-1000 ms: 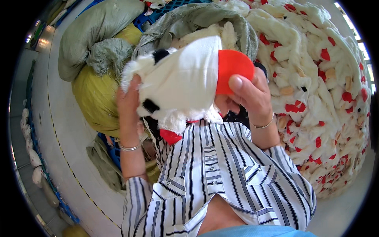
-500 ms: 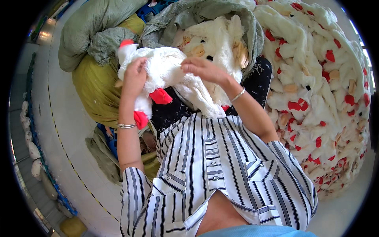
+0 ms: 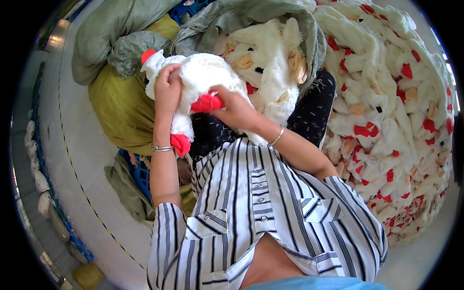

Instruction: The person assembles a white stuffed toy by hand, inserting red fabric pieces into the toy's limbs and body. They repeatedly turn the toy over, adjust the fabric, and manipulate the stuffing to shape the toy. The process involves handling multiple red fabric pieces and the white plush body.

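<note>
White furry plush animal piece (image 3: 210,67) held between two bare hands over the person's lap, in front of the near left side of an open grey-green woven sack (image 3: 316,43). The left hand (image 3: 167,87) is closed on the plush's left part, near a small orange-red rounded piece (image 3: 148,55) at its upper left end. The right hand (image 3: 232,107), slightly blurred, pinches a bright red fabric flap (image 3: 205,103) on the plush's near side; a second red flap (image 3: 181,144) hangs lower, beside the left wrist. Each wrist bears a silvery bangle. White plush pieces with beige and black parts (image 3: 278,87) lie inside the open sack. At right rises a broad heap of white plush with red patches (image 3: 391,121); at left, a bulging olive-yellow sack (image 3: 113,116) sits below a stuffed grey-green sack (image 3: 104,43). Black trousers with white flecks (image 3: 314,106) show beside the open sack.
</note>
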`<action>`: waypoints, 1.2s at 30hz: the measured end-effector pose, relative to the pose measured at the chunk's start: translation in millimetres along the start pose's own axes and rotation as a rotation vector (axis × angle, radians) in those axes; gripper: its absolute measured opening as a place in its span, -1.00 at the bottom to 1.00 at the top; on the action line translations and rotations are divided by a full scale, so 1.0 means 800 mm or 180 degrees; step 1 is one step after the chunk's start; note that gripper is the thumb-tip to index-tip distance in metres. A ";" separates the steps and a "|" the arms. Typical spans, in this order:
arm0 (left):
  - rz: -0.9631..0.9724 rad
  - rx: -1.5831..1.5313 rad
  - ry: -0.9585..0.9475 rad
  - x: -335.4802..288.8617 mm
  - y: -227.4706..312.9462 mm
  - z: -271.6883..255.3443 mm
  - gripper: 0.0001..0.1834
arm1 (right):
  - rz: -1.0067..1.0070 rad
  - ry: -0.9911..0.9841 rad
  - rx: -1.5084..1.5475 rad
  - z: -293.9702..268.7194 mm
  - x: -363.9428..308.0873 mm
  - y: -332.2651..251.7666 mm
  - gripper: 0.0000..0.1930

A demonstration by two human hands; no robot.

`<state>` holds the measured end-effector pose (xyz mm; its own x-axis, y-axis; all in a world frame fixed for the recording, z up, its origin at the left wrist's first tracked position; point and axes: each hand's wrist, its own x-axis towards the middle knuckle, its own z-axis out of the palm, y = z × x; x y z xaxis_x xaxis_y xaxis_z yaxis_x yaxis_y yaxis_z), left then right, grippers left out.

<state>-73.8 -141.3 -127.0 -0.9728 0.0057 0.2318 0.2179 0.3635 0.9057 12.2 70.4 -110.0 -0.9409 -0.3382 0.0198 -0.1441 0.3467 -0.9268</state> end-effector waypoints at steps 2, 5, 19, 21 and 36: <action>-0.0144 -0.0096 0.0286 -0.012 0.033 -0.008 -0.78 | -0.0120 0.0403 0.1180 -0.034 0.004 -0.010 -0.64; 0.0121 -0.0725 0.0195 -0.031 0.063 -0.007 -0.82 | -0.0162 0.0572 0.2229 -0.095 0.008 -0.046 -0.67; 0.0686 -0.1757 -0.1054 -0.040 0.212 0.088 -0.86 | -0.1255 -0.0186 0.2514 -0.200 -0.042 -0.100 -0.64; 0.0257 -0.1944 -0.1328 -0.039 0.218 0.080 -0.85 | -0.1070 0.0074 0.1964 -0.214 -0.052 -0.096 -0.70; 0.0411 -0.1732 -0.1140 -0.047 0.214 0.086 -0.77 | -0.0743 0.0562 0.0797 -0.217 -0.045 -0.098 -0.82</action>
<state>-5.5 -15.3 -5.1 -0.8818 0.3611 0.3033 0.2521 -0.1827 0.9503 3.9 207.0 27.1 -0.9331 -0.2192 0.2851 -0.3018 0.0464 -0.9522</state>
